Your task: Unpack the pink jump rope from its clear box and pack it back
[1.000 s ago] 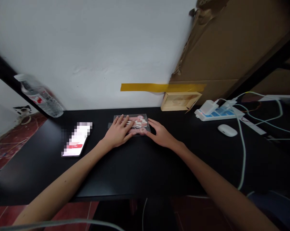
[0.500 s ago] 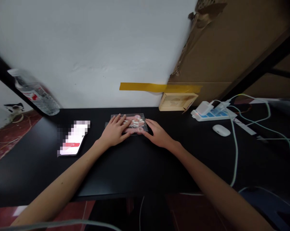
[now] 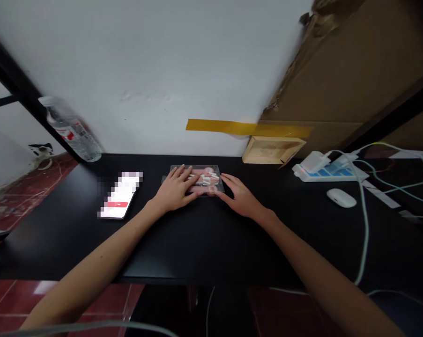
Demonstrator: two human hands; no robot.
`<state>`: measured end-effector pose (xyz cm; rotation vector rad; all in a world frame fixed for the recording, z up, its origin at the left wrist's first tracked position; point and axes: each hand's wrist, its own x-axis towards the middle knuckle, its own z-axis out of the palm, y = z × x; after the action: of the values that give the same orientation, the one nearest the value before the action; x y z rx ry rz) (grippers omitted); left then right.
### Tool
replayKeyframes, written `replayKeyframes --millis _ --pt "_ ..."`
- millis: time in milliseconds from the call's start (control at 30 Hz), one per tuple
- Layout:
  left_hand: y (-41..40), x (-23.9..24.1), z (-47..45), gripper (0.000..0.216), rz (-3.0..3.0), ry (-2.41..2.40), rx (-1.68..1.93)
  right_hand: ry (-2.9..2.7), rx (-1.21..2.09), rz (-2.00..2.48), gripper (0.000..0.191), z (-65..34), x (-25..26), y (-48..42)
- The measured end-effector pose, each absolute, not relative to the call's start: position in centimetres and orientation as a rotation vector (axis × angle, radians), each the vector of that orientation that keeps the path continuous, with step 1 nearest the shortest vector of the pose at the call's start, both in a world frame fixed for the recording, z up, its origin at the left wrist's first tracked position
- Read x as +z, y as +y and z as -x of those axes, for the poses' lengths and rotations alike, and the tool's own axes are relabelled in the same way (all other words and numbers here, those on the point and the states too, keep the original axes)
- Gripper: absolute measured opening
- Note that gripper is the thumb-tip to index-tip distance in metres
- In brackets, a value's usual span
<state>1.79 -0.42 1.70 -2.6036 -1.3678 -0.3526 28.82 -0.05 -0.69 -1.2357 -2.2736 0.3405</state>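
Observation:
A flat clear plastic case (image 3: 209, 180) with pink and white small pieces inside lies on the black table (image 3: 204, 238), near the wall. My left hand (image 3: 176, 189) rests flat on the case's left half, fingers spread over the lid. My right hand (image 3: 241, 199) lies on the table at the case's right edge, its fingertips touching the case's near right corner. Neither hand grips anything.
A lit phone (image 3: 120, 201) lies left of the hands. A plastic water bottle (image 3: 74, 131) stands at the back left. A small wooden box (image 3: 272, 150), a power strip (image 3: 329, 168) with cables, a white mouse (image 3: 341, 197) and cardboard (image 3: 355, 70) occupy the right.
The camera has shifted so the whole scene sits slightly further right in view. Both hands stay on the case in the same pose.

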Motion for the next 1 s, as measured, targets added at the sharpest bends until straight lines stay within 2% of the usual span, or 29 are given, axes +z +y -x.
replayKeyframes --millis 500,800,1000 --pt "-0.5 2.2 -1.5 0.064 2.683 -1.353 -0.293 -2.409 0.433 1.19 0.092 -29.5 -0.2 0.5" --pt "-0.1 1.9 -3.4 0.064 2.735 -1.333 -0.339 -2.36 0.442 1.234 0.08 -29.8 0.1 0.6" --pt "0.8 1.8 -0.1 0.06 2.948 -1.269 -0.626 -2.374 0.364 1.219 0.072 -30.4 1.2 0.5"
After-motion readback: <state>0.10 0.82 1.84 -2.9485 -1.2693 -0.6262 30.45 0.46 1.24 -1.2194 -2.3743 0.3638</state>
